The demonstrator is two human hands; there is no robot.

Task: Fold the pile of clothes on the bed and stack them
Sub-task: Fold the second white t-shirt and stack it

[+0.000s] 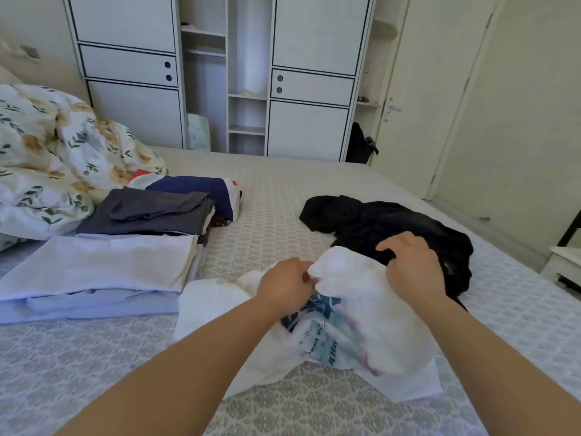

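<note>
- The printed design on the white T-shirt is crumpled into folds; only scraps of dark blue lettering can be made out, and no word can be read.
- The near edge of a black garment, lying just beyond the T-shirt, is hidden behind the raised white cloth and the right hand.
- The fingertips of the left hand are tucked out of sight in the fabric.
- The T-shirt is bunched on the patterned bed cover, near the lower middle of the view.
- Both bare forearms are stretched forward over the T-shirt. The left hand's fingers are curled together, pinching a fold of it. The right hand's fingers are bent over the top of the raised cloth, gripping it.
- To the left of the T-shirt, a pale folded stack is seen, with a dark grey folded pile and a navy item beyond it.
- Farther left of the T-shirt, a floral duvet is heaped, cut off by the frame edge.
</note>
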